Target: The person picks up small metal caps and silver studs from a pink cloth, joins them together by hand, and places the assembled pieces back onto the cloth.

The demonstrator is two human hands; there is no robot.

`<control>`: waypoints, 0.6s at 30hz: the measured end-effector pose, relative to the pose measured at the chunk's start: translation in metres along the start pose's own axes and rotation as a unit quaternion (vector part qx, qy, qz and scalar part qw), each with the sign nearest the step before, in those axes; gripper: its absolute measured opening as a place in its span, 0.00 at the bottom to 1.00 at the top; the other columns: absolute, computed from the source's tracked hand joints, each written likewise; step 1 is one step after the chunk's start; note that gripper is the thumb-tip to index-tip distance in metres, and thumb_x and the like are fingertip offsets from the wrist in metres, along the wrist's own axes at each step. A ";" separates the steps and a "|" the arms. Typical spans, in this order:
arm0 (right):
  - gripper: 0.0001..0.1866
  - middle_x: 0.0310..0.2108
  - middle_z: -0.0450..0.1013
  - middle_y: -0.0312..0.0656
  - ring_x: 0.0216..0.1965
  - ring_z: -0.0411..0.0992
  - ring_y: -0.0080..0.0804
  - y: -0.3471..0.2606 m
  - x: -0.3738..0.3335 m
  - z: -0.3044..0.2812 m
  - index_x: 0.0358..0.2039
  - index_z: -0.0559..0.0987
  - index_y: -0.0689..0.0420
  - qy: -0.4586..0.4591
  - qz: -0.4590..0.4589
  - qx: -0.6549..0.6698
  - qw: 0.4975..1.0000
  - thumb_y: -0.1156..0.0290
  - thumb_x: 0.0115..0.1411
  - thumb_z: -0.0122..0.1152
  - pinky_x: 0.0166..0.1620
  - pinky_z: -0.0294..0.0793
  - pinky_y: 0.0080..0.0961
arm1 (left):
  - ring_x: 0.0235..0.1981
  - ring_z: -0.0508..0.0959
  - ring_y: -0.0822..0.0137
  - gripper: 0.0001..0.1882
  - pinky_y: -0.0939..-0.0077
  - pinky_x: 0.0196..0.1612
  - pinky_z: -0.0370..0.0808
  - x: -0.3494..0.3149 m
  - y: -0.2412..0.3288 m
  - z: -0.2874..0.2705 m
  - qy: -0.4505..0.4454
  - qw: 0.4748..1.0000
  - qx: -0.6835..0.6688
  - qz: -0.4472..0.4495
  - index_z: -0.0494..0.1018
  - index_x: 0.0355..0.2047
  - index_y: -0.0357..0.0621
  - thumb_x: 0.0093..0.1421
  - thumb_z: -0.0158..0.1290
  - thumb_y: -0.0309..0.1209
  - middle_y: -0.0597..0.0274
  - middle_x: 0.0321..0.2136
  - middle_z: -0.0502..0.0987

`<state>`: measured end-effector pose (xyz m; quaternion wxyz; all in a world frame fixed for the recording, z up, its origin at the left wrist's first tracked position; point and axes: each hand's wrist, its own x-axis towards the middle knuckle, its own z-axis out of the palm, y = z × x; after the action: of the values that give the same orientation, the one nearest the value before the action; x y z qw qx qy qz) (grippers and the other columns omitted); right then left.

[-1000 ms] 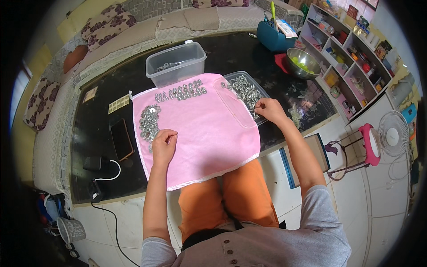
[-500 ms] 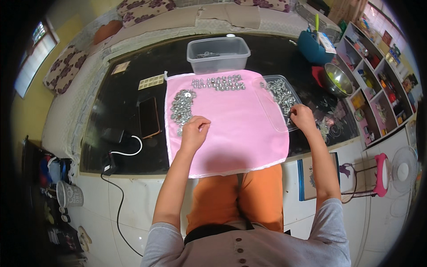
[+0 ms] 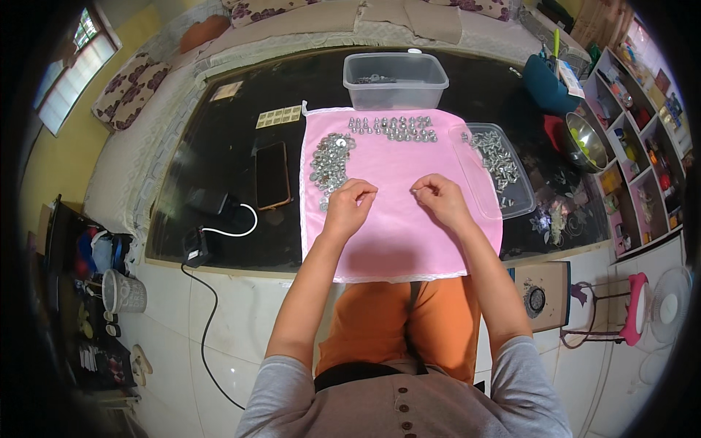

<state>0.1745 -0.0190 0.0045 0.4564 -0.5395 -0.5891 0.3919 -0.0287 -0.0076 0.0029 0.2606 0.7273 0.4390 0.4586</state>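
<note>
Over the middle of a pink cloth [image 3: 394,241], both my hands are pinched and a short gap apart. My left hand [image 3: 350,208] has its thumb and fingertips together, and what lies between them is too small to make out. In the fingertips of my right hand [image 3: 444,201] shows the tip of a small silver metal piece [image 3: 415,191]. Beside my left hand lies a pile of round silver metal pieces [image 3: 330,162]. Right of my right hand, a clear shallow tray [image 3: 520,208] holds many small silver screw-like pieces [image 3: 496,159]. Rows of small silver pieces [image 3: 394,130] stand along the cloth's far side.
A clear plastic tub [image 3: 396,95] stands behind the cloth on the dark table [image 3: 234,160]. Left are a phone [image 3: 272,175] and a charger with a white cable [image 3: 248,223]. Right stand a steel bowl [image 3: 593,150], a teal container [image 3: 548,84] and a shelf unit [image 3: 642,131].
My right hand has moved left from the tray to over the cloth, with a small silver piece in its fingertips. My left hand has come slightly toward the cloth's middle. The view has shifted.
</note>
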 end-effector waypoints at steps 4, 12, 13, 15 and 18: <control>0.04 0.20 0.68 0.34 0.21 0.62 0.15 0.005 -0.004 0.014 0.26 0.74 0.63 0.001 -0.009 0.051 0.999 0.78 0.47 0.53 0.26 0.64 0.11 | 0.24 0.72 0.73 0.04 0.84 0.27 0.69 -0.002 -0.001 -0.005 0.021 1.000 -0.018 -0.009 0.73 0.26 0.38 0.47 0.52 0.22 0.62 0.26 0.73; 0.05 0.19 0.67 0.32 0.21 0.61 0.13 0.010 -0.004 0.014 0.27 0.73 0.63 0.009 -0.005 0.076 0.997 0.80 0.47 0.53 0.26 0.63 0.10 | 0.25 0.71 0.74 0.08 0.85 0.30 0.69 -0.026 -0.010 -0.054 0.095 0.991 0.064 -0.074 0.73 0.29 0.36 0.44 0.54 0.20 0.62 0.27 0.71; 0.05 0.19 0.67 0.32 0.20 0.61 0.13 0.010 -0.004 0.014 0.27 0.73 0.63 0.013 -0.007 0.075 0.997 0.79 0.47 0.53 0.26 0.62 0.10 | 0.24 0.72 0.73 0.09 0.84 0.29 0.69 -0.031 -0.009 -0.058 0.093 0.987 0.106 -0.080 0.73 0.28 0.36 0.44 0.55 0.21 0.61 0.27 0.71; 0.05 0.19 0.67 0.32 0.20 0.60 0.12 0.008 -0.004 0.016 0.27 0.73 0.63 0.017 -0.008 0.076 0.997 0.79 0.46 0.53 0.26 0.62 0.10 | 0.24 0.72 0.73 0.09 0.84 0.29 0.69 -0.036 -0.010 -0.059 0.088 0.985 0.122 -0.084 0.73 0.28 0.36 0.43 0.55 0.21 0.61 0.26 0.71; 0.03 0.17 0.63 0.28 0.18 0.57 0.10 0.006 -0.004 0.016 0.26 0.72 0.64 0.014 -0.009 0.083 0.996 0.81 0.49 0.50 0.22 0.57 0.07 | 0.24 0.72 0.69 0.09 0.80 0.28 0.69 -0.037 -0.010 -0.062 0.080 0.981 0.154 -0.089 0.72 0.27 0.37 0.42 0.56 0.23 0.58 0.25 0.71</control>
<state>0.1606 -0.0222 -0.0062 0.5118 -0.4998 -0.5529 0.4274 -0.0957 -0.0364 0.0066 0.1493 0.6779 0.5870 0.4167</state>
